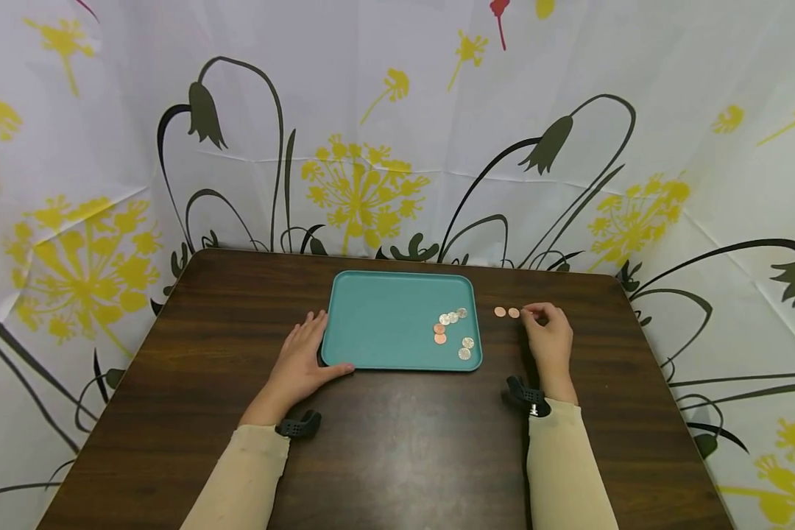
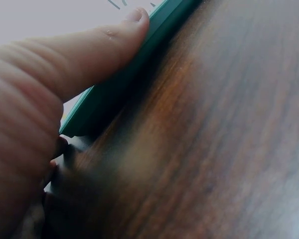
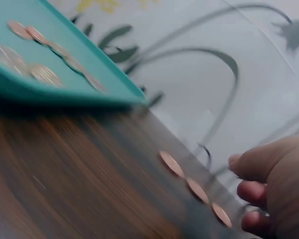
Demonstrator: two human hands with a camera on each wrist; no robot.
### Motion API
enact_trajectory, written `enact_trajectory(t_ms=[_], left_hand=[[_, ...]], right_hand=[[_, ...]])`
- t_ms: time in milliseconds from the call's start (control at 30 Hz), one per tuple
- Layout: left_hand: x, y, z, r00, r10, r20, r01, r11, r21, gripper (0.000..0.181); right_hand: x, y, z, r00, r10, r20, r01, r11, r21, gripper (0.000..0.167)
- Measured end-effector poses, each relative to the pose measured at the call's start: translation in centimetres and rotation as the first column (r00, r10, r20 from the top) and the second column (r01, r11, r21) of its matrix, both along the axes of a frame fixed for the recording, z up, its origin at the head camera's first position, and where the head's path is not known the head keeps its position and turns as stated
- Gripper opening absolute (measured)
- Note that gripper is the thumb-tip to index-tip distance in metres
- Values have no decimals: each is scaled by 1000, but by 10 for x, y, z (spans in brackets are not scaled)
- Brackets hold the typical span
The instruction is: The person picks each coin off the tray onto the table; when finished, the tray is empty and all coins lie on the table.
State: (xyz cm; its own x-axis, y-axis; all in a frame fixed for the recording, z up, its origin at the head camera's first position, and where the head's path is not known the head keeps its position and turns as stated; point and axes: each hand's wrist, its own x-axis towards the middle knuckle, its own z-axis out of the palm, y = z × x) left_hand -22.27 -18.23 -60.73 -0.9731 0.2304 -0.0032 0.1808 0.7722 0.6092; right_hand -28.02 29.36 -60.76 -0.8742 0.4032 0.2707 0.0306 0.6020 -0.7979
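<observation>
A teal tray holds several silvery and copper coins toward its right side. My left hand lies at the tray's front left corner, fingers extended along the left side; its thumb rests over the front rim. Right of the tray, three copper coins form a row on the table; in the head view the rightmost is mostly hidden by my fingertips. My right hand is just right of that row with fingers curled, and a small silvery edge, apparently a coin, shows between them.
The dark wooden table extends around the tray to a back edge near a white curtain with a printed flower pattern. Black bands are on both wrists, by the beige sleeves.
</observation>
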Motion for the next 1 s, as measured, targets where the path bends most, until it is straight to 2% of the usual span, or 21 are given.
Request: enact_trajectory(t_ms=[200, 333, 400, 533, 600, 700, 767, 867, 1000], left_hand=[[1, -2, -1, 1000, 3, 6, -3, 1000, 3, 124], [2, -3, -1, 1000, 8, 10, -8, 1000, 6, 124], [2, -3, -1, 1000, 9, 8, -9, 1000, 3, 125], [1, -2, -2, 1000, 6, 6, -6, 1000, 1, 124], [1, -1, -1, 1000, 5, 6, -5, 1000, 3, 124], [1, 0, 0, 1000, 4, 5, -4, 1000, 4, 124], [1, 1, 1, 1000, 4, 6, -4, 1000, 6, 124], [1, 1, 1, 1000, 5, 7, -5, 1000, 4, 124], [1, 1, 1, 1000, 7, 9, -7, 1000, 0, 124]], right_hand=[[1, -39, 11, 992, 116, -46, -116, 993, -13, 10], [2, -64, 13, 971, 234, -45, -235, 972, -2, 7], [2, -74, 13, 946, 323, -29, -323, 946, 4, 5], [5, -84, 7, 865, 500, 36, -501, 864, 35, 8], [7, -86, 4, 828, 555, 79, -560, 826, 66, 12], [8, -87, 2, 800, 586, 131, -599, 794, 106, 19], [8, -87, 2, 790, 593, 156, -613, 774, 159, 22], [8, -88, 3, 784, 591, 192, -621, 755, 211, 20], [8, -89, 3, 786, 581, 213, -618, 746, 246, 18]])
